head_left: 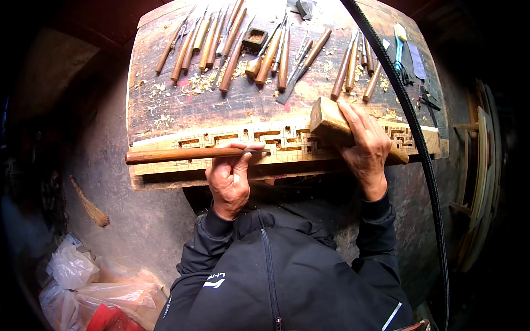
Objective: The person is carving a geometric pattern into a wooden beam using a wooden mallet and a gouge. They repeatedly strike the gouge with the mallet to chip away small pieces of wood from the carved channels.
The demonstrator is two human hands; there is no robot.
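Note:
A long wooden-handled chisel (171, 155) lies nearly level in my left hand (229, 182). Its thumb and fingers pinch the metal end, and the handle sticks out to the left. Under it runs a pale wooden board (160, 144) along the bench's near edge, with a pencilled grid and a cut fretwork of angular slots. My right hand (367, 144) is closed over a wooden mallet (329, 119), gripping it close to the block-shaped head. The mallet rests on or just above the board's right half, its handle end pointing right. The mallet covers part of the fretwork.
Several chisels (234, 60) lie across the far side of the workbench (193, 113), among wood shavings. A small square dark box (255, 38) and a blue brush (399, 49) are there too. A black cable (411, 110) hangs down at right. Plastic bags (105, 287) and a whisk broom (91, 205) lie on the floor at left.

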